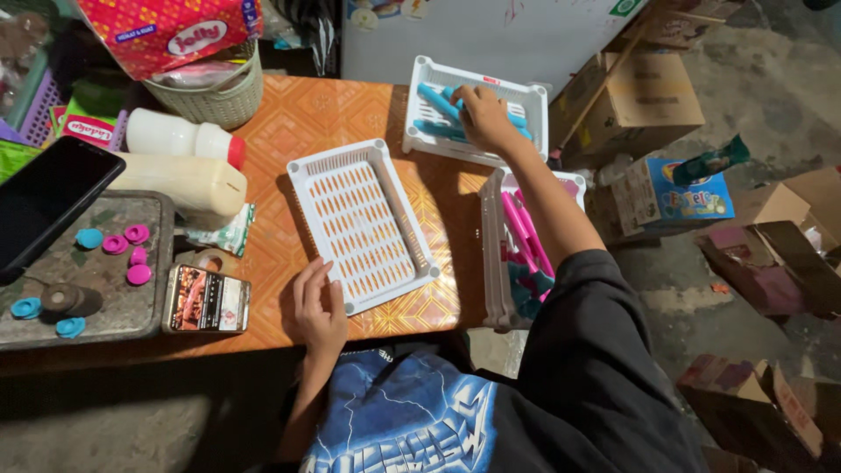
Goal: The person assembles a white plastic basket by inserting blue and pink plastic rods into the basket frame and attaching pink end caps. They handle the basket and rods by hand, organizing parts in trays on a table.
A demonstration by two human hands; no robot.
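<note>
Here, an orange patterned table (289, 131) crowded along its left side: a dark slab (105, 280) bearing small pink caps (127, 250) and blue caps (53, 317), a black tablet (48, 201) leaning over its corner, a lit phone (206, 300) just beside it. Behind these, a white bottle with a red cap (180, 137) lying flat, a cream bottle (180, 181) touching it, a woven basket (215, 96) with a red box (166, 31) on top. To the right, off the table, brown cartons (644, 101) and a blue printed box (670, 197) on the grey floor.

Left hand (317, 307) flat, palm down, fingers loosely together, resting on the table edge and touching the near corner of the middle tray (302, 171); gripping nothing. Right arm stretched well forward across the table, right hand (482, 116) reaching down into the far tray (420, 74), fingers curled among the blue pieces (435, 99); whether closed on one, impossible to tell. Hands well apart.

Three white slotted trays. Middle one lying at a slant in the centre of the table, nothing inside. Far one at the back edge, holding long blue pieces under the right hand. Third tray (491, 254) hanging at the table's right edge beneath the forearm, holding pink pieces (521, 228) and some teal ones (526, 293), partly hidden by the dark sleeve.
</note>
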